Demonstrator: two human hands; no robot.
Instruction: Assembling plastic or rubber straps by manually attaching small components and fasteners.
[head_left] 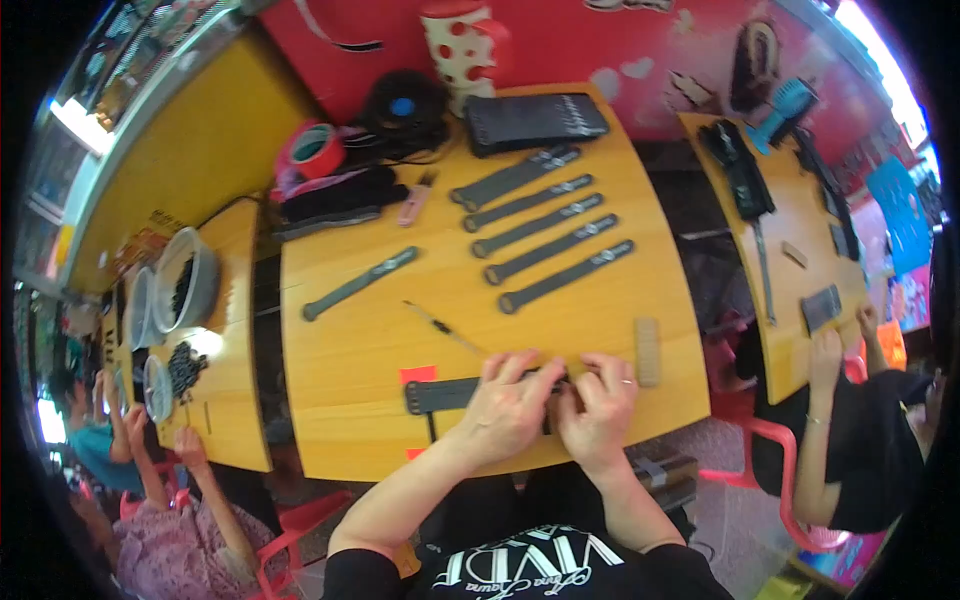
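Note:
A dark grey strap lies crosswise near the front edge of the wooden table. My left hand presses on its right part, fingers bent and closed on it. Close beside it, my right hand pinches at the strap's right end, thumb and fingers together; the exact spot between the fingertips is hidden. Under the strap's left end is a red patch. Beyond my left hand lies a thin pen-like tool. A small ribbed tan block sits right of my right hand.
Several finished-looking grey straps lie in a column; another strap lies to the left. At the back are a black case, a dotted cup, a red tape roll and a pink-handled brush. People work at both side tables.

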